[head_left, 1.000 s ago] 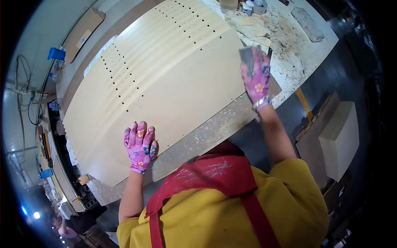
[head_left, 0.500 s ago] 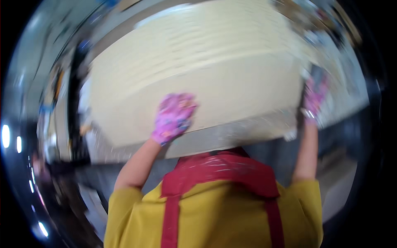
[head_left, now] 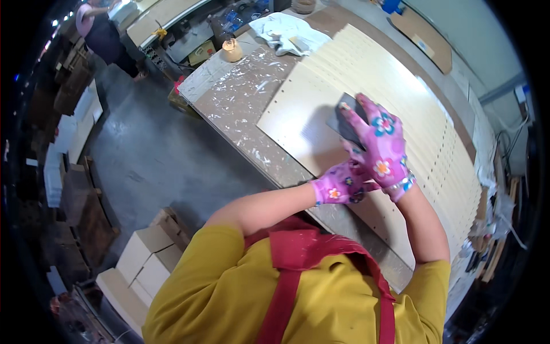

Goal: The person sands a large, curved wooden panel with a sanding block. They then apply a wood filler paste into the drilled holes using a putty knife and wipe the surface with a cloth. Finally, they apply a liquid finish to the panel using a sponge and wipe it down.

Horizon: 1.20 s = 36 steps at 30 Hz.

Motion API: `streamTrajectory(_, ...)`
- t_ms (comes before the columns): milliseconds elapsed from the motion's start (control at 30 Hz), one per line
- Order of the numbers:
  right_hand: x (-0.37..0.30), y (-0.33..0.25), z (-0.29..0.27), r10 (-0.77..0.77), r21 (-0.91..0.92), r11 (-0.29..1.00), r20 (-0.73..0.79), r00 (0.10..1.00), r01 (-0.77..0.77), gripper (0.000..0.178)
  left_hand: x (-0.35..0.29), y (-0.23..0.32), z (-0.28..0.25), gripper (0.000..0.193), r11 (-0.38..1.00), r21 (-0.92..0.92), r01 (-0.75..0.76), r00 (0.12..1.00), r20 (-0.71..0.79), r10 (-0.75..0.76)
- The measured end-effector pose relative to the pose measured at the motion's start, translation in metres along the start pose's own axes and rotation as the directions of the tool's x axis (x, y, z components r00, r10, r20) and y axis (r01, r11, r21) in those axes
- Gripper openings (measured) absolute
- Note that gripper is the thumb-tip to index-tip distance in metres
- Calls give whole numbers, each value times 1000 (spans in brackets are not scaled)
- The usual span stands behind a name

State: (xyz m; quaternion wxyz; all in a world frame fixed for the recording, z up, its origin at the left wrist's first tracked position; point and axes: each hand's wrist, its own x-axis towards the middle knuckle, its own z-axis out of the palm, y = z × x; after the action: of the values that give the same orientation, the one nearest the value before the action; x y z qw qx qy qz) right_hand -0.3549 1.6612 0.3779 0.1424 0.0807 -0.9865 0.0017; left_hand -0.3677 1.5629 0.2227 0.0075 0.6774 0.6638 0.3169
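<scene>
My right hand (head_left: 379, 140), in a pink flowered glove, is closed over a dark grey sanding pad (head_left: 342, 119). The pad lies against the top cream-coloured panel (head_left: 298, 117) near its left end. Many such panels (head_left: 427, 114) lie fanned out in an overlapping row, with small dark holes along their ends. Just below the right hand, my left hand (head_left: 342, 184), gloved the same way, rests on the panel near its close edge. Its thumb stretches out to the right, while the right hand partly hides its other fingers.
A white-spattered brown workbench (head_left: 246, 94) carries the panels, a white cloth (head_left: 289, 33) and a small tan pot-like thing (head_left: 231, 50). Cardboard (head_left: 424, 40) lies at the far right. Boxes (head_left: 150, 258) stand on the floor at left. Another person (head_left: 103, 31) stands far left.
My view has swung left toward the bench's end. The right hand has come from the right side onto the panel with the pad, and my hands are now close together.
</scene>
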Motion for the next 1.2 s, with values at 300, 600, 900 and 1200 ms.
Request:
streamTrajectory(300,122,-102,137,-379,24,925,14,925,378,33,-31,-34,39,54,786,-618,31,911,-307,-277)
streamTrajectory(600,141,-40,121,-71,100,992,-35,997,74,50,-23,-32,-38,41,831,-500,245,966,202,-163)
streamTrajectory(900,173,-31,105,-81,-139,987,-14,997,78,68,-25,-39,-1,58,982,-116,-147,982,-140,130)
streamTrajectory(1200,148,-55,122,-244,-107,961,115,963,256,64,-31,-57,5,42,872,-488,-35,999,17,49)
